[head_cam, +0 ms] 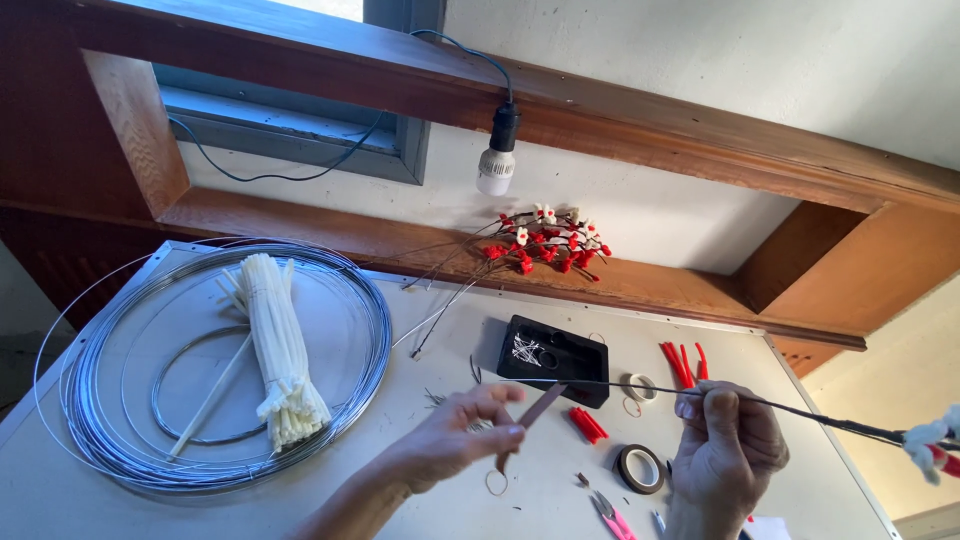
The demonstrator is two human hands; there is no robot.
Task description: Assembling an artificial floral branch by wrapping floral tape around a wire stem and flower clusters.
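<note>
My right hand (728, 440) grips a long thin wire stem (800, 411) that runs from the black tray out to the right, where a white and red flower piece (935, 445) sits at its end. My left hand (462, 437) pinches the end of a brown strip of tape (535, 412) that reaches up to the wire. A roll of brown tape (640, 468) lies on the table between my hands. A bunch of finished red and white wire flowers (547, 243) rests on the wooden ledge behind.
A big coil of steel wire (95, 420) lies at the left around a bundle of white sticks (280, 352). A black tray (590, 372), red pieces (682, 362), pink-handled scissors (612, 517) and a small white tape roll (641, 386) lie about. A lamp bulb (496, 165) hangs above.
</note>
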